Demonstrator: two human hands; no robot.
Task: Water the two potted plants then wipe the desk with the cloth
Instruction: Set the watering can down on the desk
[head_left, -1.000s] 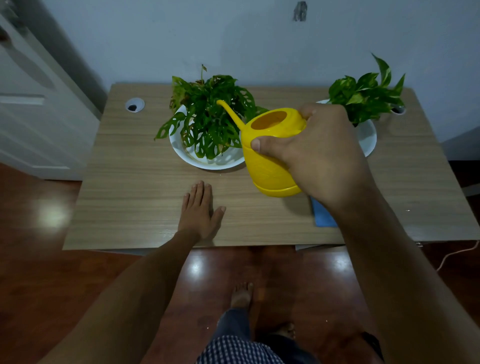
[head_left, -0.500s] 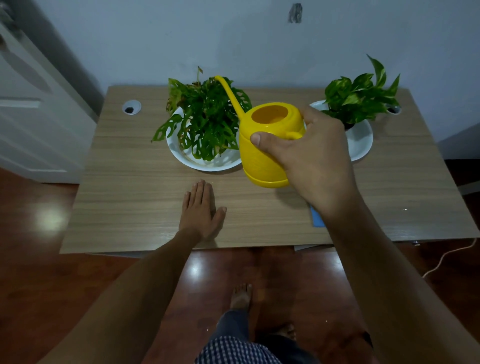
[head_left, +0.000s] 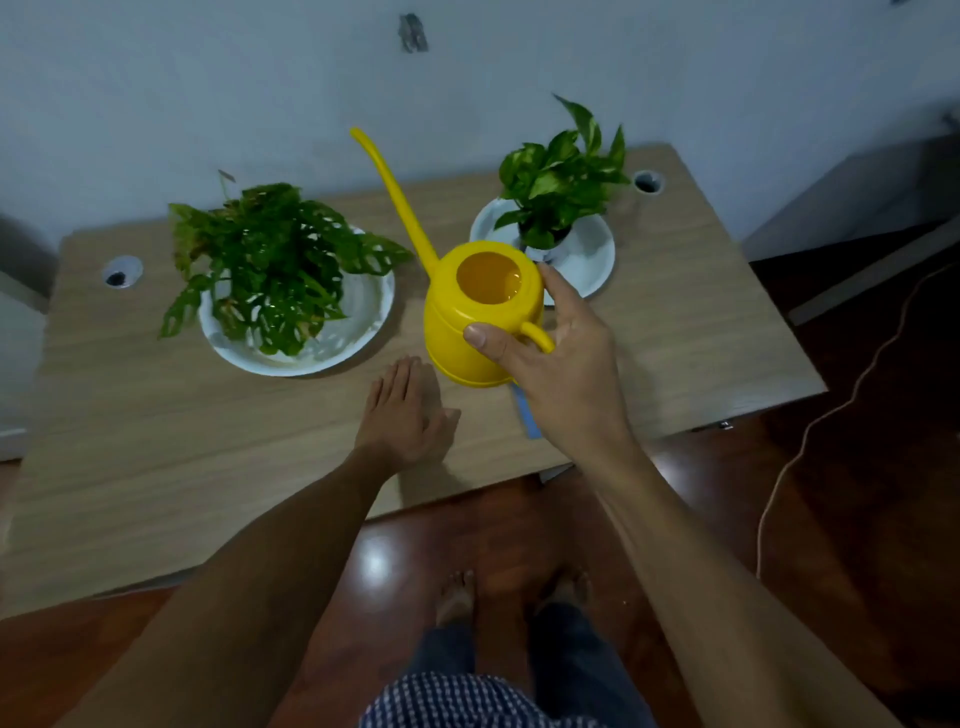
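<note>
The right hand (head_left: 558, 364) grips the yellow watering can (head_left: 480, 317) by its handle, upright, water inside. The left hand (head_left: 405, 415) lies flat and empty on the desk (head_left: 156, 441). Beyond the hands stand both potted plants; no pouring shows. The blue cloth (head_left: 527, 415) lies under the right hand, wiping apparently still undone.

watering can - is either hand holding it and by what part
The right hand holds the yellow watering can by its handle. The left hand rests flat on the desk, holding nothing.
</note>
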